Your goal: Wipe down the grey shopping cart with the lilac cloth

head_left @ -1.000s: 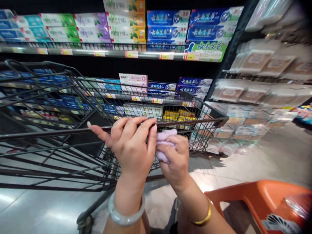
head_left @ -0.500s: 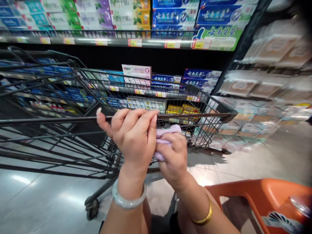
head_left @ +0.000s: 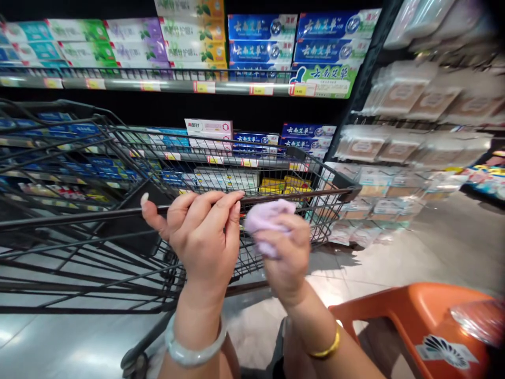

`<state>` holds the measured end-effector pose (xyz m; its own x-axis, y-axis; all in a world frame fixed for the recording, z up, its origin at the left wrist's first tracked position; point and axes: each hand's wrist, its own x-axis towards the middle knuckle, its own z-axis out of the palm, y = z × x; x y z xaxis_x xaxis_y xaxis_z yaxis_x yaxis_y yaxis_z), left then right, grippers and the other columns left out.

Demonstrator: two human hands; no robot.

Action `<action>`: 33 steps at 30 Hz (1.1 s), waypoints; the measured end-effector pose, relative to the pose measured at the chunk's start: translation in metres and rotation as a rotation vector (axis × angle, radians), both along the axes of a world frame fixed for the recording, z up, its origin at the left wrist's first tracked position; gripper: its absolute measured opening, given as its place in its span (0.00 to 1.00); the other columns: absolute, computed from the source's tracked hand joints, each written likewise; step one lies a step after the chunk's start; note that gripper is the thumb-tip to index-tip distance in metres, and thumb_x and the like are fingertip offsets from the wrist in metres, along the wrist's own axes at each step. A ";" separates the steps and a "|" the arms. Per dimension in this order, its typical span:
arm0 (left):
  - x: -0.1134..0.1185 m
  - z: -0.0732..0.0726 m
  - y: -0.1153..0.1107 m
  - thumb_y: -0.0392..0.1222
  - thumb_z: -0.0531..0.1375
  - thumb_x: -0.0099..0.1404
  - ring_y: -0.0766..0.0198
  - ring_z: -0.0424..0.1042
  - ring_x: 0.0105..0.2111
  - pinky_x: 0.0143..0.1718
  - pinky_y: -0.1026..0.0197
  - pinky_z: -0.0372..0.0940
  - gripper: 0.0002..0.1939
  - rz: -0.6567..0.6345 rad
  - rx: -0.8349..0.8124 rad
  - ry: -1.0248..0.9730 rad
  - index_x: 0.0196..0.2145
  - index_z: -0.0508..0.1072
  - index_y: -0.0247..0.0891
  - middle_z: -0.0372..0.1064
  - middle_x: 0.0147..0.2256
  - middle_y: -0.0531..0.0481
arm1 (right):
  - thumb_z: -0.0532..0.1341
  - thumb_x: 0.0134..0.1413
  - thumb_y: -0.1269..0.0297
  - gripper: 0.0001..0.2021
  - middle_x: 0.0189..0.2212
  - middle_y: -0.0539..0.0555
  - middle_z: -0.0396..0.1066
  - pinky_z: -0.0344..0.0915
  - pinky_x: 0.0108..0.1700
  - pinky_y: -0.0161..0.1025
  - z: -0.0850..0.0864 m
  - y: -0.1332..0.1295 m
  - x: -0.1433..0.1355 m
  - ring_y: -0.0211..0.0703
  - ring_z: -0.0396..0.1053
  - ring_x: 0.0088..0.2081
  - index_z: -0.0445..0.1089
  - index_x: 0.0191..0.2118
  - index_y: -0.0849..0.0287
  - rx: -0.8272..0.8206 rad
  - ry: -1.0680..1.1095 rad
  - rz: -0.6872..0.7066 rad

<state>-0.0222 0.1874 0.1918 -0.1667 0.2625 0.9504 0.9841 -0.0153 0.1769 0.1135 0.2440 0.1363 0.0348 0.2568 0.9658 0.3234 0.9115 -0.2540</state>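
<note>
My left hand (head_left: 205,231) is closed over the dark top rail (head_left: 98,215) of a black wire shopping cart (head_left: 130,268), its little finger sticking up at the left. A pale bangle circles that wrist. Just to its right, my right hand (head_left: 287,252) clutches a crumpled lilac cloth (head_left: 268,218), whose upper part bulges out above the fingers. The cloth is close to the rail; whether it touches the wire I cannot tell. A gold bangle sits on the right wrist.
Behind the cart stand shelves with boxed toothpaste (head_left: 262,26) and price tags. Packaged goods (head_left: 410,95) hang on hooks at the right. An orange plastic stool (head_left: 418,305) with a clear plastic item on it is at lower right. A cart wheel (head_left: 136,363) rests on the tiled floor.
My right hand and the lilac cloth have moved slightly away from my left hand, and more of the cloth shows. My left hand keeps its hold on the rail. The view has shifted.
</note>
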 end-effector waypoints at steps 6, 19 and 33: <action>0.001 0.001 -0.003 0.43 0.63 0.70 0.51 0.70 0.50 0.72 0.33 0.33 0.10 0.000 -0.044 -0.015 0.47 0.80 0.55 0.80 0.42 0.52 | 0.66 0.56 0.75 0.09 0.44 0.52 0.66 0.69 0.52 0.51 0.002 0.012 0.008 0.46 0.69 0.48 0.77 0.37 0.52 -0.106 0.183 -0.089; 0.006 0.005 -0.002 0.45 0.62 0.70 0.51 0.70 0.49 0.69 0.33 0.39 0.08 0.022 -0.046 -0.039 0.44 0.80 0.54 0.80 0.41 0.52 | 0.66 0.57 0.74 0.08 0.44 0.53 0.67 0.71 0.51 0.50 0.008 0.011 0.012 0.47 0.70 0.48 0.78 0.38 0.53 -0.087 0.134 -0.092; 0.000 -0.001 -0.001 0.47 0.65 0.68 0.50 0.69 0.52 0.69 0.37 0.39 0.10 0.018 -0.030 0.010 0.47 0.80 0.55 0.80 0.43 0.52 | 0.65 0.55 0.75 0.09 0.43 0.51 0.70 0.68 0.51 0.48 -0.013 -0.002 -0.002 0.46 0.69 0.47 0.77 0.37 0.52 -0.104 -0.088 0.075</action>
<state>-0.0223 0.1862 0.1907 -0.1622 0.2885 0.9437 0.9859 0.0073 0.1672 0.1118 0.2420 0.1233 -0.0720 0.3539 0.9325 0.2804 0.9044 -0.3216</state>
